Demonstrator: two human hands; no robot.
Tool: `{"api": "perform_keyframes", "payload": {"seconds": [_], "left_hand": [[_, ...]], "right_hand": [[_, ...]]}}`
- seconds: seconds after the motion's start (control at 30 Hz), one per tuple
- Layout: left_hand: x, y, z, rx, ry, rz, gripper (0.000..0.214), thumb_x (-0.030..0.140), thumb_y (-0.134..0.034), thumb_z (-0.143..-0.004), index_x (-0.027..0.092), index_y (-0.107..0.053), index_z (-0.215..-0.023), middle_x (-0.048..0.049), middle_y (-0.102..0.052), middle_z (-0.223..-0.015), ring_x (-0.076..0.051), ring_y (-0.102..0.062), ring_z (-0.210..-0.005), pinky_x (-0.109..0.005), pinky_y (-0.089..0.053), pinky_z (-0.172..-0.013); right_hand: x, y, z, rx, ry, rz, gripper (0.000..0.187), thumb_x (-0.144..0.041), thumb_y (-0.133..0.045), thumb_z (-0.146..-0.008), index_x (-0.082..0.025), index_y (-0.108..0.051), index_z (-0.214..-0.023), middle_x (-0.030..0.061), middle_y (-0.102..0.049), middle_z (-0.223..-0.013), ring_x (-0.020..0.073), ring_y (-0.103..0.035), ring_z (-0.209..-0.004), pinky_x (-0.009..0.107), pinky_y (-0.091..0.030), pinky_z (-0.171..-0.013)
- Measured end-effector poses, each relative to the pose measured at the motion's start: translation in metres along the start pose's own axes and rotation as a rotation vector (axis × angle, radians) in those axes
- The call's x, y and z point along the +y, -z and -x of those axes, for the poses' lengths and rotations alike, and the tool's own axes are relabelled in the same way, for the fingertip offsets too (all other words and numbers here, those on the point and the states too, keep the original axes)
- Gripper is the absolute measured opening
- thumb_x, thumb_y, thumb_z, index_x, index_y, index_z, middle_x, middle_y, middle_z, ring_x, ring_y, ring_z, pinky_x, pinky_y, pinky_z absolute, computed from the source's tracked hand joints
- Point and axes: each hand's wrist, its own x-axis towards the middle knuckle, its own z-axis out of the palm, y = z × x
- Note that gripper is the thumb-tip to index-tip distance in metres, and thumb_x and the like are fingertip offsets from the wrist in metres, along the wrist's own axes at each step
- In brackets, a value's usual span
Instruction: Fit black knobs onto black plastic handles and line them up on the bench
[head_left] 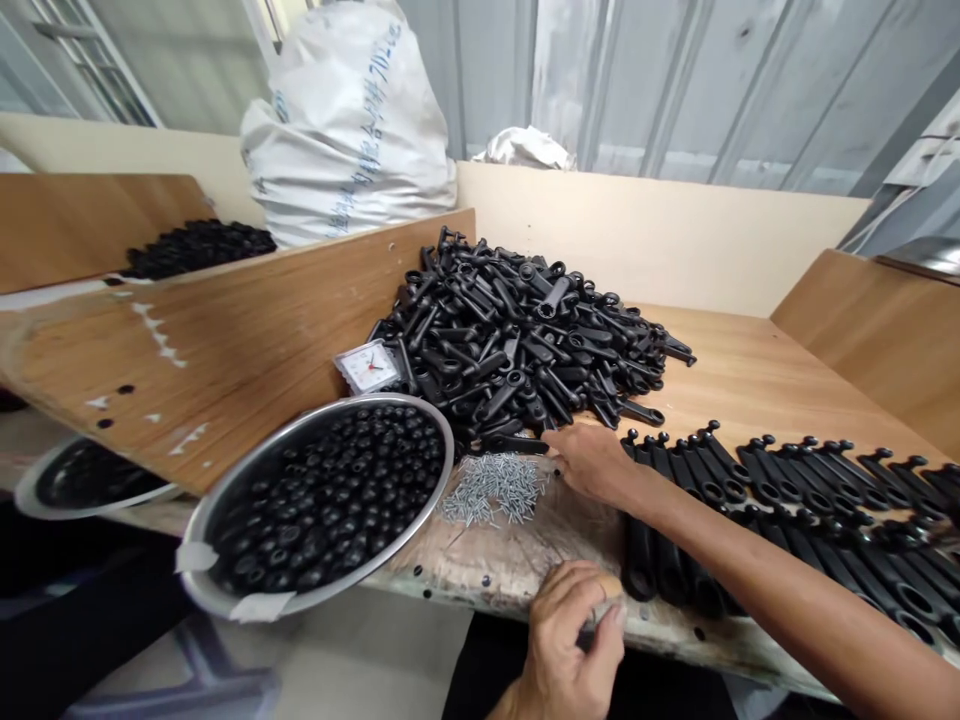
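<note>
My right hand point(596, 462) reaches to the front of a pile of black crank handles point(517, 340). Its fingers close on the end of one black crank handle point(517, 444), just behind a heap of small silver screws point(495, 488). A little black shows under that hand's fingers. Nearer to me, at the table's front edge, my left hand point(570, 635) is curled closed, with tan tape round one finger. Something dark shows between its thumb and fingers, too hidden to name. To the left stands a metal bowl point(442, 425) full of round black knobs point(337, 490).
Rows of crank handles with ball-like ends point(795, 480) lie on the right. A small square clock point(371, 366) leans by the wooden divider point(247, 330). Behind it stands a white sack point(352, 120). Another bowl point(34, 495) sits at far left.
</note>
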Motion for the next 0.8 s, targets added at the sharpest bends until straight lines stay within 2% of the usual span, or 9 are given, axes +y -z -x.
{"api": "perform_keyframes", "payload": {"seconds": [0.13,0.27,0.37,0.43,0.5,0.57,0.63,0.73,0.8], "left_hand": [[0.008,0.012,0.009,0.162,0.053,0.108,0.015,0.016,-0.049,-0.077,0.018,-0.063,-0.072,-0.0071,-0.058,-0.062,-0.018,-0.053,-0.066,-0.032,-0.043,-0.069],[0.014,0.029,0.018,0.279,0.286,0.245,0.015,0.024,-0.054,-0.076,0.019,-0.064,-0.068,-0.0067,-0.059,-0.064,-0.019,-0.053,-0.068,-0.031,-0.042,-0.070],[0.011,0.039,0.022,0.298,0.510,0.428,0.017,0.031,-0.055,-0.077,0.017,-0.064,-0.071,-0.0058,-0.061,-0.070,-0.017,-0.052,-0.070,-0.028,-0.040,-0.071],[0.010,0.044,0.023,0.343,0.589,0.577,0.017,0.032,-0.056,-0.077,0.017,-0.064,-0.079,-0.0055,-0.062,-0.076,-0.015,-0.052,-0.073,-0.026,-0.040,-0.072],[0.011,0.049,0.023,0.360,0.633,0.786,0.024,0.036,-0.052,-0.079,0.016,-0.063,-0.085,-0.0069,-0.063,-0.078,-0.016,-0.055,-0.074,-0.027,-0.041,-0.067],[0.015,0.054,0.024,0.233,0.700,1.066,0.039,0.047,-0.045,-0.080,0.013,-0.063,-0.084,-0.0096,-0.063,-0.074,-0.019,-0.058,-0.068,-0.027,-0.041,-0.056],[0.017,0.058,0.031,-0.044,0.811,1.314,0.062,0.063,-0.035,-0.076,0.009,-0.064,-0.083,-0.0126,-0.063,-0.069,-0.022,-0.060,-0.059,-0.028,-0.039,-0.047],[0.012,0.060,0.051,-0.402,0.964,1.459,0.083,0.078,-0.035,-0.062,0.002,-0.065,-0.076,-0.0157,-0.062,-0.062,-0.019,-0.058,-0.051,-0.025,-0.038,-0.047],[0.006,0.057,0.066,-0.463,1.024,1.469,0.073,0.070,-0.050,-0.059,-0.001,-0.064,-0.063,-0.0138,-0.058,-0.053,-0.013,-0.054,-0.046,-0.020,-0.033,-0.046]], "right_hand": [[-0.011,-0.006,-0.026,-0.037,-0.046,0.036,0.022,-0.017,-0.046,-0.080,-0.015,-0.060,-0.097,0.0121,-0.065,-0.080,0.0209,-0.061,-0.077,0.028,-0.039,-0.065],[-0.014,-0.004,-0.032,-0.035,-0.062,0.054,0.019,-0.021,-0.047,-0.081,-0.015,-0.062,-0.090,0.0131,-0.065,-0.079,0.0224,-0.062,-0.076,0.027,-0.038,-0.060],[-0.019,0.005,-0.016,0.000,-0.070,0.071,0.019,-0.022,-0.044,-0.082,-0.015,-0.061,-0.090,0.0128,-0.065,-0.077,0.0227,-0.061,-0.072,0.027,-0.035,-0.056],[-0.024,0.010,0.006,0.026,-0.060,0.076,0.020,-0.023,-0.042,-0.084,-0.016,-0.059,-0.090,0.0111,-0.064,-0.076,0.0214,-0.059,-0.068,0.027,-0.031,-0.053],[-0.030,0.013,0.032,0.119,0.041,0.076,0.019,-0.022,-0.040,-0.084,-0.016,-0.058,-0.084,0.0082,-0.061,-0.071,0.0186,-0.055,-0.063,0.028,-0.028,-0.052],[-0.037,0.011,0.059,0.314,0.267,0.090,0.020,-0.018,-0.038,-0.084,-0.015,-0.058,-0.083,0.0057,-0.057,-0.064,0.0163,-0.049,-0.059,0.029,-0.027,-0.053],[-0.045,0.005,0.082,0.488,0.555,0.135,0.022,-0.017,-0.038,-0.084,-0.012,-0.058,-0.090,0.0050,-0.055,-0.063,0.0158,-0.046,-0.058,0.031,-0.027,-0.054],[-0.060,-0.007,0.103,0.557,0.864,0.192,0.029,-0.023,-0.039,-0.085,-0.007,-0.058,-0.099,0.0072,-0.056,-0.068,0.0166,-0.047,-0.059,0.032,-0.029,-0.053],[-0.067,-0.014,0.107,0.555,0.953,0.173,0.029,-0.025,-0.040,-0.085,-0.007,-0.059,-0.096,0.0081,-0.058,-0.071,0.0161,-0.048,-0.059,0.032,-0.029,-0.052]]}}
